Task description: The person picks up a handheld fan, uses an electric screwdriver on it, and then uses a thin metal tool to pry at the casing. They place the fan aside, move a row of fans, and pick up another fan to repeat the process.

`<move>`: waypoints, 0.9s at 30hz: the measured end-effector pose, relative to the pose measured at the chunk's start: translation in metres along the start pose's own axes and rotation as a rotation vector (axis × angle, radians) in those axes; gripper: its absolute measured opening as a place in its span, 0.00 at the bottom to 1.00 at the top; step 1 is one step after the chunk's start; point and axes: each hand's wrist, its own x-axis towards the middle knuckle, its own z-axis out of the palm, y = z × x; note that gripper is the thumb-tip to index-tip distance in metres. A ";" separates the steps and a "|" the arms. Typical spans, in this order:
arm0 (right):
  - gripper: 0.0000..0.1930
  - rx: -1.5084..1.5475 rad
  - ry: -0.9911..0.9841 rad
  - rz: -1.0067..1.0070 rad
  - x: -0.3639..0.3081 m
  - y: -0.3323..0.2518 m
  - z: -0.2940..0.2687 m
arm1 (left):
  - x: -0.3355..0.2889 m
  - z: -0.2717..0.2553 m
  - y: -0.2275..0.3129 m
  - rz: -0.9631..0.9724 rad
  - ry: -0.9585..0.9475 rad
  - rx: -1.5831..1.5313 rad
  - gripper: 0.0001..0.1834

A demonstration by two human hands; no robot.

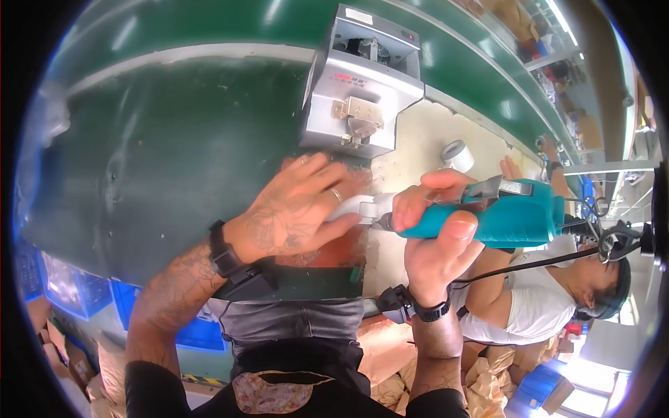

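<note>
A green tabletop (195,146) spreads beneath the work, with a silver boxy machine (324,115) standing beyond the hands. The teal electric screwdriver (519,226) lies with its long axis running left to right, nose pointing left. The right hand (435,261) has its grip wrapped around the tool's body; the left hand (289,209) pinches a small white piece (353,207) between thumb and fingers. That piece sits directly off the nose; whether they touch, I cannot tell.

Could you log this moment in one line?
left grip: white plastic piece | right grip: teal cylindrical electric screwdriver | beyond: silver boxy metal machine
</note>
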 end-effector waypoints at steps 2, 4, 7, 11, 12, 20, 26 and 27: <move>0.40 0.039 0.005 0.003 -0.002 0.006 0.000 | -0.001 -0.001 0.000 -0.014 -0.024 -0.022 0.27; 0.39 0.056 0.005 0.008 -0.003 0.010 0.000 | -0.001 -0.002 0.000 -0.053 -0.058 -0.044 0.24; 0.37 0.083 0.018 0.011 -0.005 0.015 -0.001 | 0.000 -0.002 0.002 -0.080 -0.079 -0.052 0.20; 0.33 0.152 0.028 0.000 -0.007 0.022 -0.003 | 0.006 -0.004 0.005 -0.005 -0.044 -0.006 0.29; 0.33 0.151 0.035 -0.005 -0.007 0.023 -0.004 | 0.007 -0.003 0.005 0.002 -0.045 -0.005 0.29; 0.25 0.259 0.112 0.023 -0.017 0.024 0.001 | 0.000 -0.002 0.006 0.003 -0.012 -0.044 0.20; 0.32 0.431 0.222 -0.057 -0.058 -0.024 -0.027 | -0.047 -0.009 0.033 0.191 0.149 0.045 0.18; 0.36 0.408 0.238 -0.129 -0.067 -0.025 -0.035 | -0.056 -0.012 0.033 0.107 0.226 -0.047 0.18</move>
